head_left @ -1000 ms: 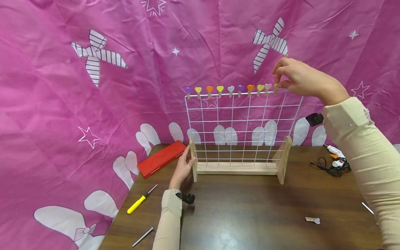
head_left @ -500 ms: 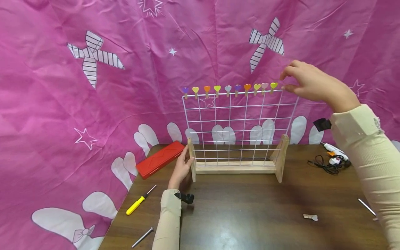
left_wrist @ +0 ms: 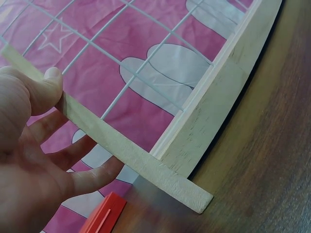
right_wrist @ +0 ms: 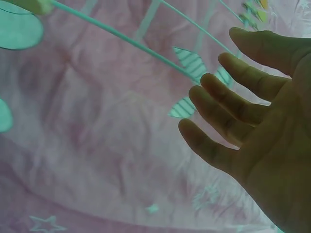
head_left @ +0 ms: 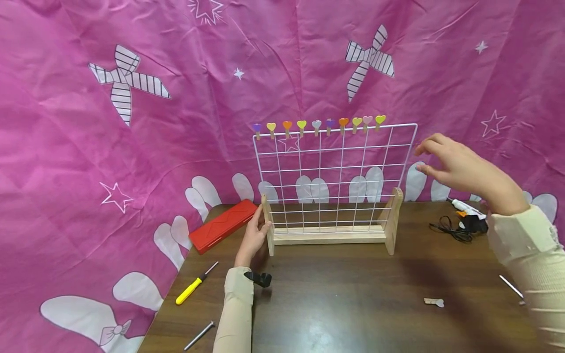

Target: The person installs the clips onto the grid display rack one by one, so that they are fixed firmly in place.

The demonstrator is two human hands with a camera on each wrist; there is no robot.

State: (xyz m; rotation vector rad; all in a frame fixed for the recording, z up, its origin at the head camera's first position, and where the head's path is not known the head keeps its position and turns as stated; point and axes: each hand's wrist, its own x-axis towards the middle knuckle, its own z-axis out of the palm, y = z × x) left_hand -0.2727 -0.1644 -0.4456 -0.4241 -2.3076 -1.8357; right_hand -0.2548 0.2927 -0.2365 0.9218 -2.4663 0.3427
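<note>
A white wire grid rack [head_left: 331, 172] stands upright in a wooden base [head_left: 328, 239]. Along its top wire sits a row of heart-topped mini clothespins [head_left: 316, 126] in purple, yellow, orange, white and pink. My left hand [head_left: 253, 239] holds the base's left side board; in the left wrist view the thumb lies over the edge of that side board [left_wrist: 116, 145], fingers on its outer side. To the right of the grid, my right hand [head_left: 459, 166] is in the air with nothing in it, fingers spread and slightly bent. One white heart clothespin [head_left: 434, 302] lies on the table.
A red case [head_left: 222, 226] lies behind my left hand. Nearer the table's left edge are a yellow screwdriver [head_left: 190, 290] and a metal bolt [head_left: 199, 336]. A white glue gun with a black cord [head_left: 468, 210] lies back right, a thin metal rod [head_left: 512, 287] at the right.
My right hand let go of the yellow-green heart clothespin at the right end of the row, then moved right and down. The left hand stays on the base.
</note>
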